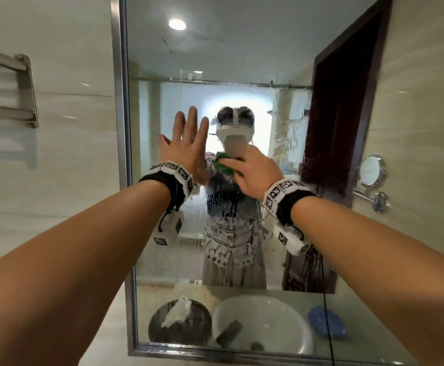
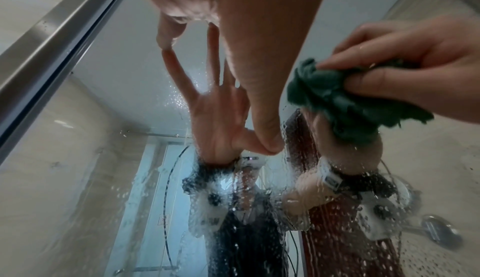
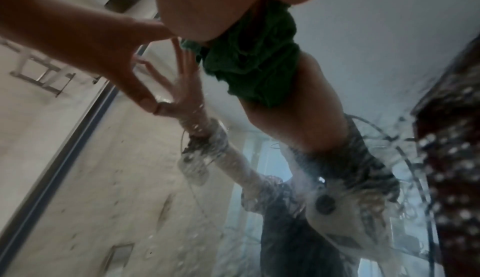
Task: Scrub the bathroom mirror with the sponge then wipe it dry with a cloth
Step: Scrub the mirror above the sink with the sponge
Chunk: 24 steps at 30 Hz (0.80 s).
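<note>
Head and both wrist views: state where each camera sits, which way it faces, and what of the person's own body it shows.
Head: worn on the head, facing forward at the mirror; shows both forearms, the flat left hand on the glass and the right hand gripping a green scrubber.
Left wrist: under the left wrist, looking up along the palm at the wet glass; shows the left hand's fingers and thumb.
Right wrist: under the right wrist, facing the glass, blurred; shows the right palm.
Shared: both wrist views catch the green scrubber and the other hand.

Bright backlit glare, blurry right-wrist view.
</note>
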Motion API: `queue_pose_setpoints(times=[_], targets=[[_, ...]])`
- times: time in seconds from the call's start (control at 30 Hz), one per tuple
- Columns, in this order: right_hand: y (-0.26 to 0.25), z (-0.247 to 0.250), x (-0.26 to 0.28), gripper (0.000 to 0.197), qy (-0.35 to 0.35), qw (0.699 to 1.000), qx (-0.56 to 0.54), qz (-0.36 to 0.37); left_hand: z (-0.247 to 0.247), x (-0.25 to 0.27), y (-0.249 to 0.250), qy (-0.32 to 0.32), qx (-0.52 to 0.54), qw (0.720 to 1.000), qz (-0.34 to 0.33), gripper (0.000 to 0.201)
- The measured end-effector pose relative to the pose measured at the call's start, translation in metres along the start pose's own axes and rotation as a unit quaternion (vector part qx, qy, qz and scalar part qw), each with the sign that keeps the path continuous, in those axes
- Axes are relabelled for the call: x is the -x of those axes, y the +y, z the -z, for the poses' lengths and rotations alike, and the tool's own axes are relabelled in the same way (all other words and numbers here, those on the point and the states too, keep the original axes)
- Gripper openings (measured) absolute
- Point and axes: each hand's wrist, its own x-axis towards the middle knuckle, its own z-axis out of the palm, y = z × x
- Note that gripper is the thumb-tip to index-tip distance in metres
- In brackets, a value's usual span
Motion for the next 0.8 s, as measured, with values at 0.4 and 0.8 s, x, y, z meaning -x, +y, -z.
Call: queue_pose_setpoints(times=[0.4, 0.8], targets=[[0.006, 0.028, -0.028, 0.047, 0.028, 0.994, -0.01, -0.108, 0.015, 0.015, -0.07, 0.064, -0.012, 0.998, -0.018, 0.124], [0.007, 0.044, -0.071, 0.055, 0.048, 0.979, -0.001, -0.196, -0.01, 0.009, -0.106, 0.01, -0.062, 0.998, 0.024, 0.157]])
